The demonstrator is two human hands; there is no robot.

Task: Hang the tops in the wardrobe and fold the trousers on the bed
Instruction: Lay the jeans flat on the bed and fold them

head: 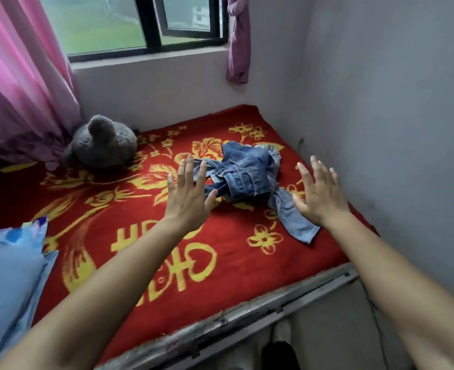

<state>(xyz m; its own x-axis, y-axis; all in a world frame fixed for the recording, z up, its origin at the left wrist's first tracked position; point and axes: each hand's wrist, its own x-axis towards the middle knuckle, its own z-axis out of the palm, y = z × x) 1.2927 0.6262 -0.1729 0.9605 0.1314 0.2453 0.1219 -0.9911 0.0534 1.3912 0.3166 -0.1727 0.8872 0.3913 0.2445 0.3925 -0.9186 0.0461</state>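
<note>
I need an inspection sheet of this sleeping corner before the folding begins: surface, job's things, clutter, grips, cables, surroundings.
Surface: red blanket with yellow flowers, lying flat.
Job's things: jeans lie crumpled near the wall; no tops or wardrobe seen.
Clutter: grey plush toy by the curtain; blue pillow at the left edge.
Grips: left hand and right hand open, fingers spread, either side of the jeans, holding nothing.
Cables: one thin dark cord right of the bed frame.
Surroundings: window, pink curtain, grey wall.

Yellow characters (186,263) on the red blanket (236,265), upside down, unreadable.
</note>
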